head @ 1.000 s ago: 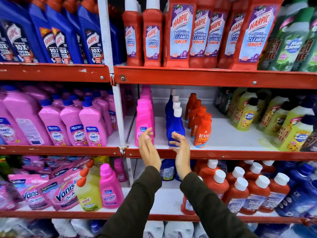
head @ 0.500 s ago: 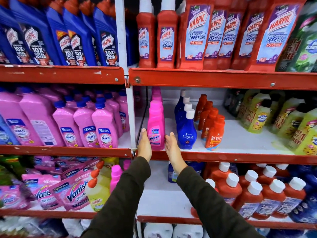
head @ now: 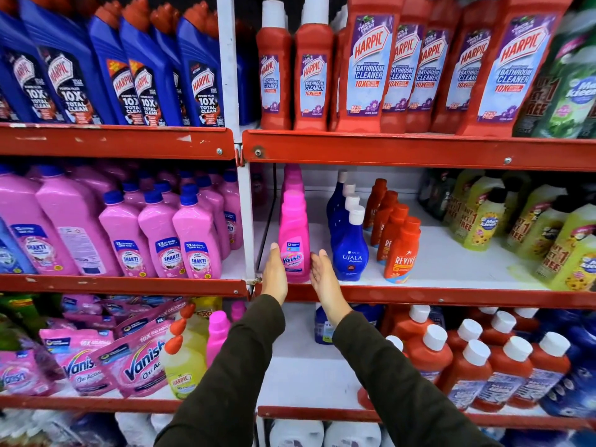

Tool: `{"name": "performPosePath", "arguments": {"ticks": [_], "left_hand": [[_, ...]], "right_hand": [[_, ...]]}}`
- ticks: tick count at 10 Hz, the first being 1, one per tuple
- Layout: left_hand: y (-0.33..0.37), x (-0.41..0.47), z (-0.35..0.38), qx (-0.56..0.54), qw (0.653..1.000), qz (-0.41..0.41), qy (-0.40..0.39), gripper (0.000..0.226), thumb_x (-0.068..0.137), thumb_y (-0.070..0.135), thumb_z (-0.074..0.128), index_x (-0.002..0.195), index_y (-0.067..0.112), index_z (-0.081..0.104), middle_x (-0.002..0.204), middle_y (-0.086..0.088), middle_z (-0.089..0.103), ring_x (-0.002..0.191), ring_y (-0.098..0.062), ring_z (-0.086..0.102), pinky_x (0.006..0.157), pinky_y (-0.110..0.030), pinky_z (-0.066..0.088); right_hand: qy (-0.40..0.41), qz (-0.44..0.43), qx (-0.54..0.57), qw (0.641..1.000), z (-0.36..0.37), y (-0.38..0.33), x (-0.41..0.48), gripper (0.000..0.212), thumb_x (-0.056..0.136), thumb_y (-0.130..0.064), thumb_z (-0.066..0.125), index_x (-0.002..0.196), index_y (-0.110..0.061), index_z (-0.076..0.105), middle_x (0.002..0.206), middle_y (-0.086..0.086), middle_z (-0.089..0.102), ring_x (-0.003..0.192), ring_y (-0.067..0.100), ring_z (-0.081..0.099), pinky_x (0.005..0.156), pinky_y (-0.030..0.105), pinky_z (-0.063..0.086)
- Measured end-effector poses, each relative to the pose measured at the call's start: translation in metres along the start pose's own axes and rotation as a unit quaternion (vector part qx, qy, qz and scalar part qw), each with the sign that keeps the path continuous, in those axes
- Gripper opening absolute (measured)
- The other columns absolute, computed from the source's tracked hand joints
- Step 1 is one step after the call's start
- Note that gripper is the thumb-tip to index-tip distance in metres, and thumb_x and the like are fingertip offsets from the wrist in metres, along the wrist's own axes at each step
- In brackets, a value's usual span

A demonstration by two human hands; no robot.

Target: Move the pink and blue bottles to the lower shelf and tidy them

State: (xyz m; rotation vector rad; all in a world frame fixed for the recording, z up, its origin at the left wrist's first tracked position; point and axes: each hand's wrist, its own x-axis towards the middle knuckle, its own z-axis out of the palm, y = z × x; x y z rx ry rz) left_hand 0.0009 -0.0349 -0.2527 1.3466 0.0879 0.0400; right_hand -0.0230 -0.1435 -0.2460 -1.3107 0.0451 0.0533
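Dark sleeves are reaching up from below, the left hand and right hand flanking the front pink Vanish bottle, fingers straight and pressed together, palms facing it, seemingly just touching. That bottle is standing upright at the middle shelf's front edge, the blue Ujala bottles queuing just beside it, orange Revive bottles beyond.

Both arms wear long, dark olive-brown fabric sleeves that end snugly at the wrists. The bare left hand and bare right hand carry no rings or watch.
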Motion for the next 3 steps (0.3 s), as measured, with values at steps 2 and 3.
{"name": "performPosePath", "arguments": {"ticks": [2, 3], "left_hand": [[0.008, -0.006, -0.001, 0.008, 1.000, -0.018, 0.005, 0.054, 0.108, 0.051, 0.024, 0.120, 0.017, 0.063, 0.103, -0.001, 0.072, 0.096, -0.010, 0.069, 0.082, -0.025, 0.053], [0.008, -0.016, 0.002, 0.029, 0.999, 0.019, 0.025, 0.057, 0.109, 0.047, 0.023, 0.140, 0.011, 0.053, 0.137, -0.015, 0.062, 0.125, -0.021, 0.061, 0.109, -0.039, 0.048]], "right_hand": [[-0.012, 0.003, -0.013, 1.000, 0.002, -0.004, -0.006, 0.032, 0.105, -0.052, 0.027, 0.097, -0.040, 0.056, 0.077, -0.034, 0.069, 0.073, -0.020, 0.067, 0.059, 0.002, 0.050], [0.000, -0.015, -0.052, 0.999, -0.003, -0.003, -0.011, 0.030, 0.106, -0.049, 0.032, 0.120, -0.040, 0.057, 0.115, -0.022, 0.066, 0.098, -0.010, 0.065, 0.084, 0.009, 0.048]]}}
